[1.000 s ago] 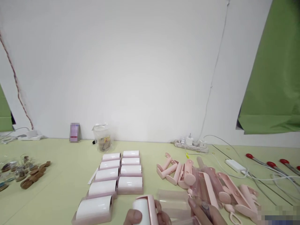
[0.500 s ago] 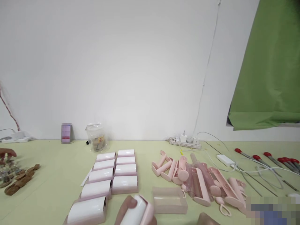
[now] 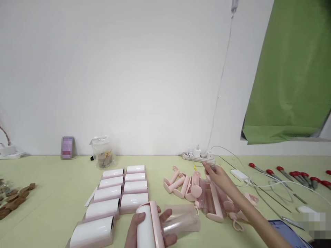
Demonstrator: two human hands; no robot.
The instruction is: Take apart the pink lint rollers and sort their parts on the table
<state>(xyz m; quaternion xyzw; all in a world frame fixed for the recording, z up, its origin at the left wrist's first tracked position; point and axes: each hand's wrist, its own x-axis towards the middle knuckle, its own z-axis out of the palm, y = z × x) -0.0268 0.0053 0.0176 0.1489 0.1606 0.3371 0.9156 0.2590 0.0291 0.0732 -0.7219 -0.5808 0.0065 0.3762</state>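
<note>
My left hand (image 3: 134,230), at the bottom centre, is closed round a lint roller with a white roll (image 3: 145,225) in a pink frame (image 3: 156,224). Some of its fingers stick out past the frame beside a clear plastic tube (image 3: 179,223); whether they hold it I cannot tell. Behind that lies a translucent pink cover (image 3: 195,220). My right hand (image 3: 214,175) stretches out over the heap at the right, its fingers pinched on the greyish end of a translucent tube (image 3: 213,167). Under that arm lie several pink frames (image 3: 216,203), partly hidden.
Two columns of white rolls in pink covers (image 3: 94,230) stand at the left. At the back are a clear bag (image 3: 103,155) and a power strip (image 3: 198,157). Red-tipped grey tools (image 3: 270,174), a white cable and a blue screen (image 3: 284,232) lie at the right; brown pieces (image 3: 18,201) far left.
My right hand has come up from the bottom edge onto the heap of frames and tubes. My left hand has turned the lint roller more upright. A clear tube now shows beside it.
</note>
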